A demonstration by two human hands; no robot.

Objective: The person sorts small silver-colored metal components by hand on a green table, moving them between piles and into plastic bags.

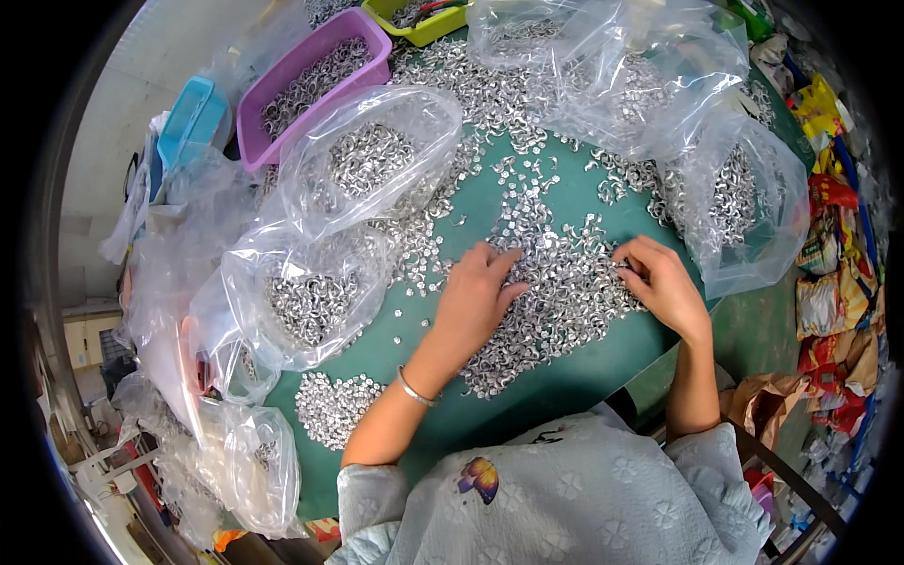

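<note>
A heap of small silvery metal pieces [556, 311], many of them hook-shaped, is spread over the green tabletop [414, 344] in front of me. At the heap's left edge is my left hand [478, 290], its thumb and forefinger apart with no piece visible between them. My right hand [664, 282] is at the right edge, fingers curled inward and their tips among the pieces. Whatever those fingertips hold, if anything, is too small to make out. A separate round pile of small metal pieces [337, 410] lies beside my left forearm.
Clear plastic bags of metal pieces stand at the left [315, 301], back left [372, 160] and right [730, 202]. Behind them are a purple basin [250, 122], a yellow-green tray [419, 28] and a blue container [193, 118]. Colourful packages [829, 254] are stacked beyond the table's right edge.
</note>
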